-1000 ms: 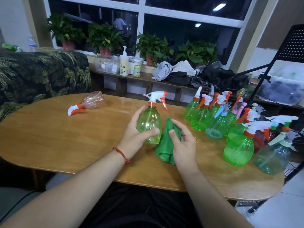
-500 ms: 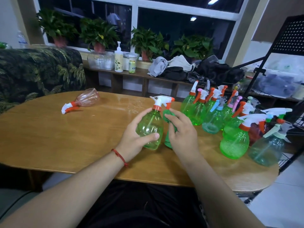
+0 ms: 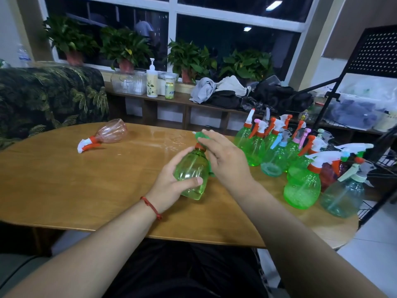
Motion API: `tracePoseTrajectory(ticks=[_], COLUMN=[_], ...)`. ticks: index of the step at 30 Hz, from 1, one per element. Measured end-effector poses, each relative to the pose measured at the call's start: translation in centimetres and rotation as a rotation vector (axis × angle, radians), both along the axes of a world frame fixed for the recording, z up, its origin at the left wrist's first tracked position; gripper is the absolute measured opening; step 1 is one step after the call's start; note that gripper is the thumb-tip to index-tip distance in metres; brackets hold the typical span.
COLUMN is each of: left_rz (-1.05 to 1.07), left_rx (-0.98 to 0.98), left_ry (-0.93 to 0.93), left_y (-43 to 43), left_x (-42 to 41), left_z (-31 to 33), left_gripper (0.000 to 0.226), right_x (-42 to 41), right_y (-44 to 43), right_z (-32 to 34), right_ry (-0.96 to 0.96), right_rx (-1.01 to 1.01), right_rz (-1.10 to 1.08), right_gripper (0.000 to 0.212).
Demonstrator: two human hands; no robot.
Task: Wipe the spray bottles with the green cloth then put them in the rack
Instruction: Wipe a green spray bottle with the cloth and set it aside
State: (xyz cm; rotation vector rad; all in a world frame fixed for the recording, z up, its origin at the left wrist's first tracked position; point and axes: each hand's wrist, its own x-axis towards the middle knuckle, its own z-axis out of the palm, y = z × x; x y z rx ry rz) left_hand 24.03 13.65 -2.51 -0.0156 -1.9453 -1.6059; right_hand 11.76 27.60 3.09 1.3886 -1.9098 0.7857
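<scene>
My left hand (image 3: 171, 186) grips a clear green spray bottle (image 3: 191, 175) round its body, holding it tilted just above the wooden table (image 3: 64, 179). My right hand (image 3: 225, 160) covers the bottle's spray head and presses the green cloth (image 3: 202, 135) over it; only a small bit of cloth shows above my fingers. A pink spray bottle (image 3: 107, 134) lies on its side at the far left. Several more spray bottles (image 3: 300, 186), mostly green, stand bunched at the table's right end. The black rack (image 3: 373, 67) rises at the right edge.
A leaf-patterned sofa (image 3: 47, 97) stands behind the table on the left. A low shelf (image 3: 184, 100) under the window carries a pump bottle, containers and piled clothes, with potted plants above. The rack's wire shelves sit just past the table's right end.
My right hand lifted the green cloth from beside the bottle's base up over its spray head. The bottle has tipped a little and the camera has shifted slightly.
</scene>
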Motion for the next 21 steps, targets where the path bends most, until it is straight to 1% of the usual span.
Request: tracePoseTrajectory(ticks=[2,5,7,8,9,11,12,14,16,19,21], left_rz=[0.004,0.001,0.010,0.014,0.015,0.001,0.001,0.009,0.012,0.055,0.044], left_rx=[0.011,0.048,0.049,0.041,0.038,0.043,0.021,-0.046,-0.072,-0.112,-0.113], left_ry=[-0.014,-0.010,0.008,0.015,0.016,0.009,0.007,0.000,-0.006,0.006,-0.001], left_y=[-0.1,0.1,0.4,0.5,0.4,0.4,0.4,0.2,0.1,0.3,0.4], left_x=[-0.1,-0.3,-0.3,-0.3,-0.2,-0.1,0.0,0.0,0.0,0.1,0.1], left_z=[0.0,0.0,0.1,0.1,0.1,0.1,0.1,-0.1,-0.4,-0.6,-0.6], left_gripper=[0.084,0.079,0.078,0.078,0.078,0.077,0.078,0.082,0.085,0.083,0.080], right_x=[-0.3,-0.9,-1.5,-1.9,-2.0,-1.9,-1.7,-1.0,-0.5,-0.7,-1.3], right_y=[0.2,0.7,0.7,0.7,0.6,0.4,0.1,-0.3,-0.5,0.0,0.7], right_z=[0.4,1.4,1.8,1.9,2.0,2.2,2.6,3.7,4.9,6.1,6.8], right_ry=[0.024,0.081,0.111,0.091,0.027,-0.168,-0.243,-0.331,-0.342,-0.328,-0.325], right_rx=[0.053,0.173,0.191,0.142,0.065,-0.058,-0.084,-0.099,-0.056,0.121,0.223], right_rz=[0.095,0.235,0.220,0.172,0.113,0.044,0.047,0.071,0.080,0.026,-0.006], right_gripper=[0.038,0.035,0.036,0.036,0.036,0.037,0.036,0.035,0.035,0.036,0.039])
